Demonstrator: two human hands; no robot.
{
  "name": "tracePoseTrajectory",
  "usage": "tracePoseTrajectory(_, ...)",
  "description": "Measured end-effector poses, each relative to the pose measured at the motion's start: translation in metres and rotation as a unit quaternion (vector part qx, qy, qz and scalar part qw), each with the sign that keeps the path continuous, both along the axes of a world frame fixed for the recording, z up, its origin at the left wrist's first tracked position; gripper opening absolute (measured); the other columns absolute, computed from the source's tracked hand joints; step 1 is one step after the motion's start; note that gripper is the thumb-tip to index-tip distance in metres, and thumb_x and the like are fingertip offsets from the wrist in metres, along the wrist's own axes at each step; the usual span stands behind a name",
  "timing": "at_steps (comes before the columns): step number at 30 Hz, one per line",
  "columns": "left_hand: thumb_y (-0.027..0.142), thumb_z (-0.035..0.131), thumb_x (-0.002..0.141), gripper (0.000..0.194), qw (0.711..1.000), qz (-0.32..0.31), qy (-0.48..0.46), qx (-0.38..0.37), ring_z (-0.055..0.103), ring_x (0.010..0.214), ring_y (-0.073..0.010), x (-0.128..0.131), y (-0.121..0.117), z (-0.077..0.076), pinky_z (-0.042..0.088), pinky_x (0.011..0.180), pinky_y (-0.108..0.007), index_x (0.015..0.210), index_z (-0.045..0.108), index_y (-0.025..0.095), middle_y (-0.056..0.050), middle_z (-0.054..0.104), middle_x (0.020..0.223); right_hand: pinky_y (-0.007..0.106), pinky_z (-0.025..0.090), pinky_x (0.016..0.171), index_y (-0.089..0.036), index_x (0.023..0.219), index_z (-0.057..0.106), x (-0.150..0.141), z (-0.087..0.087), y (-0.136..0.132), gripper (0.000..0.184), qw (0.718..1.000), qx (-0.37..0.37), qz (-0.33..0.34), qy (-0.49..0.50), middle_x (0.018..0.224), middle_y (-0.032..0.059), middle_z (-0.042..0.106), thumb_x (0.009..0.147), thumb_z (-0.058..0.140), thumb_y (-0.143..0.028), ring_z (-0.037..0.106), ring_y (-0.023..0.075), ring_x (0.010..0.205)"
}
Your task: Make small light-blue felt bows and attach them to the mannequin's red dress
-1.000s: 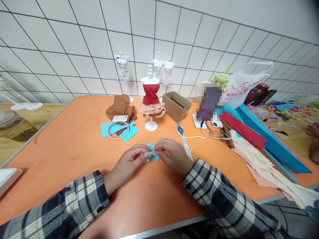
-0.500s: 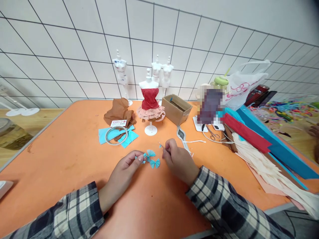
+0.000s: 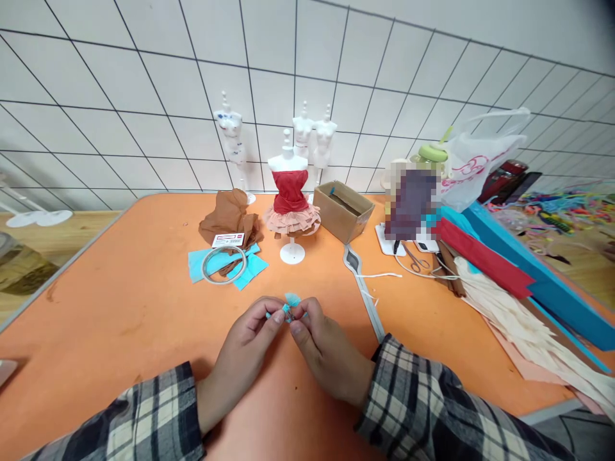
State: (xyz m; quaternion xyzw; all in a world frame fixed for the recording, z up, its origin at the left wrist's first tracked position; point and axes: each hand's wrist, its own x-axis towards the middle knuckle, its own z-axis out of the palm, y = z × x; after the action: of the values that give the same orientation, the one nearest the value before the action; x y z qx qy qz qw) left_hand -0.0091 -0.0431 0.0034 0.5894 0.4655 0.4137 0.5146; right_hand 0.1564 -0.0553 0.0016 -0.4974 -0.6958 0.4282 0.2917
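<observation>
Small bows of pleated light-blue crepe paper (image 3: 293,299) are at my fingertips, in front of the dress form. My left hand (image 3: 250,339) is closed in a pinch on one blue paper bow (image 3: 286,308). Against that bow, my right hand (image 3: 327,346) has its thumb and forefinger pressed together; what lies between them is too small and covered to name. Beyond my hands stands a small white dress form (image 3: 287,163) on a round base. It wears a red strapless bodice (image 3: 290,190) and a ruffled pink skirt (image 3: 293,219).
A tape roll (image 3: 205,264) lies on blue paper (image 3: 257,269) beside crumpled brown paper (image 3: 225,211). Right of the form are a cardboard box (image 3: 346,214), a grey strap (image 3: 369,307), scissors (image 3: 418,259) and folded coloured paper (image 3: 485,256). More white forms (image 3: 230,134) stand behind.
My right hand has moved left and down to meet the left hand at the bow. The thin piece it held apart before is now hidden. The view has shifted slightly.
</observation>
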Motion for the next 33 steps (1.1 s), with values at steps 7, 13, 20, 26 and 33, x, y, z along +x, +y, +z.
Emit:
tracePoseTrajectory(7, 0.037, 0.053, 0.090, 0.020, 0.999, 0.017, 0.030, 0.041, 0.058, 0.084, -0.0176, -0.0001, 0.0018, 0.0025, 0.046, 0.081, -0.028, 0.084, 0.060, 0.019, -0.002, 0.062, 0.086, 0.025, 0.028, 0.055, -0.023, 0.096, 0.038, -0.0018, 0.0017, -0.0016, 0.010, 1.000, 0.008, -0.002, 0.012, 0.067, -0.0049, 0.048, 0.097, 0.039, -0.033, 0.045, 0.0142, 0.057)
tracePoseTrajectory(13, 0.037, 0.052, 0.092, 0.021, 0.996, 0.002, 0.053, 0.077, 0.059, 0.085, -0.0180, 0.0002, 0.0013, 0.0015, 0.047, 0.081, -0.029, 0.085, 0.063, 0.020, -0.004, 0.064, 0.089, 0.025, 0.029, 0.056, -0.023, 0.095, 0.038, -0.0027, 0.0021, -0.0012, 0.012, 1.000, 0.018, -0.018, 0.012, 0.068, -0.0043, 0.048, 0.097, 0.039, -0.035, 0.046, 0.0146, 0.058)
tracePoseTrajectory(20, 0.036, 0.052, 0.093, 0.021, 0.993, -0.024, 0.062, 0.094, 0.061, 0.088, -0.0179, -0.0006, 0.0013, -0.0014, 0.047, 0.083, -0.029, 0.087, 0.064, 0.020, -0.004, 0.065, 0.092, 0.025, 0.027, 0.053, -0.023, 0.093, 0.038, -0.0015, 0.0025, -0.0009, 0.013, 0.999, 0.020, -0.020, 0.035, 0.063, -0.0061, 0.046, 0.096, 0.041, -0.035, 0.044, 0.0135, 0.055)
tracePoseTrajectory(26, 0.038, 0.051, 0.093, 0.023, 0.992, -0.027, 0.068, 0.106, 0.060, 0.092, -0.0185, -0.0026, -0.0005, -0.0027, 0.047, 0.085, -0.030, 0.087, 0.065, 0.020, -0.005, 0.065, 0.095, 0.024, 0.029, 0.053, -0.023, 0.088, 0.039, 0.0006, 0.0024, -0.0014, 0.013, 0.997, 0.012, -0.024, 0.074, 0.061, -0.0070, 0.048, 0.093, 0.046, -0.033, 0.045, 0.0124, 0.054)
tracePoseTrajectory(33, 0.035, 0.054, 0.092, 0.019, 0.994, -0.046, 0.032, 0.099, 0.060, 0.091, -0.0179, -0.0029, -0.0001, -0.0027, 0.047, 0.086, -0.029, 0.086, 0.065, 0.020, -0.004, 0.065, 0.093, 0.023, 0.028, 0.053, -0.023, 0.083, 0.041, 0.0025, 0.0032, -0.0005, 0.014, 0.998, 0.011, -0.019, 0.065, 0.060, -0.0074, 0.047, 0.092, 0.048, -0.031, 0.044, 0.0114, 0.053)
